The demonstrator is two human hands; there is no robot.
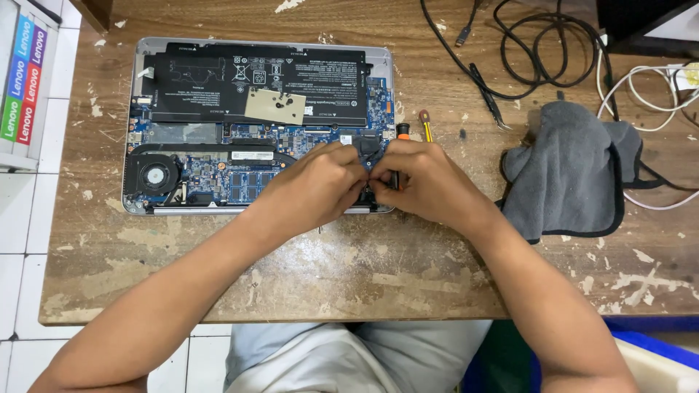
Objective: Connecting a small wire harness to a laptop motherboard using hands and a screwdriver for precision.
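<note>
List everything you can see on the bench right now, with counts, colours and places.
Opened silver laptop base: one, blue circuit board exposed, table's left half.
Flat black battery pack: one, top of laptop.
Round black cooling fan: one, laptop's lower left.
Orange-handled screwdriver: one, right of laptop.
Crumpled grey cloth: one, table's right side.
Black cables: several, top right.
White cables: a few, far right.
Worn wooden table: one, brown, paint-flecked.
Left hand: at laptop's lower right corner.
Right hand: beside it, fingers on the same spot.

I see an old wooden table [349, 276] with an open laptop [218, 131], grey cloth [568, 175], black cables [539, 51], and small screwdriver [424, 125].
</note>
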